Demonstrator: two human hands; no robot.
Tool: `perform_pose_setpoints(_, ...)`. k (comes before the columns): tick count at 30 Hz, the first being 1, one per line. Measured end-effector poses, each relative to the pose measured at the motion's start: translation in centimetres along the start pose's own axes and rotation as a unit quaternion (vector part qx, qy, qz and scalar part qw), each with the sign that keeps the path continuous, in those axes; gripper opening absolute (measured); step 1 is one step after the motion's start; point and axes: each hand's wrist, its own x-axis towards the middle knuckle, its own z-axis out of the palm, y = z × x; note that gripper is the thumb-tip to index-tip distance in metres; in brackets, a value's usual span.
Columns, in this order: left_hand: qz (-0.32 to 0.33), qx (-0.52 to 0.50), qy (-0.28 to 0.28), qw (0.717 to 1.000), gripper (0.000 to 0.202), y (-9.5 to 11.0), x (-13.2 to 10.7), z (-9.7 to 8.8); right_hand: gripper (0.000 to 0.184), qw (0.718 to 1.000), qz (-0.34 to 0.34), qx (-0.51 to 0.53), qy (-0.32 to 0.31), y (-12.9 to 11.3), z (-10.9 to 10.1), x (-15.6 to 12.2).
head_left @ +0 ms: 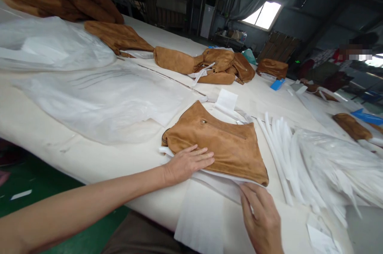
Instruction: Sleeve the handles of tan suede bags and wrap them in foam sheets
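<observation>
A tan suede-like handbag point(227, 142) lies flat on the table in front of me, its zip pocket facing up. My left hand point(190, 162) rests on the bag's lower left part, palm down with fingers stretched out. Along the bag's near edge, white sheet material point(215, 184) shows beneath it. My right hand point(260, 210) has its fingers closed on that white sheet near the bag's lower right corner; the fingertips are partly hidden. A white card point(226, 100) and a pale strap lie just beyond the bag.
White foam strips point(278, 154) and a heap of clear plastic bags point(338, 166) lie to the right. A plastic bag point(113, 102) is spread at left. More tan bags point(179, 60) lie farther back. A person point(332, 62) is at the far right.
</observation>
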Motion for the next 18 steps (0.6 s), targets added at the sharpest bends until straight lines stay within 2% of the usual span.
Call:
perform_pose_setpoints(2,0.013,0.022,0.021,0.999,0.05,0.0,-0.2,0.3,0.019,0.999,0.012,0.013,0.048,0.2,-2.6,2.5)
perform_pose_setpoints(4,0.022,0.035,0.035,0.998,0.045,-0.1,-0.2,0.5,0.02,0.999,0.011,0.003,0.04,0.9,-3.5,5.2)
perform_pose_setpoints(5,0.025,0.037,0.039,0.998,0.044,-0.1,-0.2,0.6,0.022,1.0,0.004,-0.007,0.004,1.4,-3.1,6.3)
perform_pose_setpoints(7,0.025,0.035,0.037,0.998,0.046,-0.1,-0.4,0.6,0.031,0.993,-0.019,-0.034,-0.11,2.2,-1.0,7.3)
perform_pose_setpoints(9,0.019,0.028,0.02,0.999,0.053,0.2,-0.8,0.4,0.04,0.971,-0.049,-0.052,-0.228,2.5,1.8,6.7)
perform_pose_setpoints(11,0.01,0.01,-0.005,1.0,0.062,0.7,-0.9,-0.6,0.05,0.955,-0.075,-0.058,-0.282,2.3,4.1,5.0)
perform_pose_setpoints(13,0.008,-0.018,-0.034,0.999,0.068,1.3,-0.5,-2.2,0.059,0.953,-0.096,-0.067,-0.28,2.1,5.2,3.3)
perform_pose_setpoints(15,0.004,-0.049,-0.059,0.997,0.053,1.6,0.4,-4.0,0.065,0.956,-0.111,-0.078,-0.259,2.1,5.5,2.2)
perform_pose_setpoints(17,-0.007,-0.074,-0.049,0.996,0.033,1.6,1.7,-5.2,0.067,0.959,-0.126,-0.086,-0.24,2.3,5.6,1.8)
perform_pose_setpoints(18,-0.012,-0.079,-0.027,0.996,0.033,1.4,2.2,-5.4,0.068,0.959,-0.134,-0.088,-0.233,2.4,5.7,1.7)
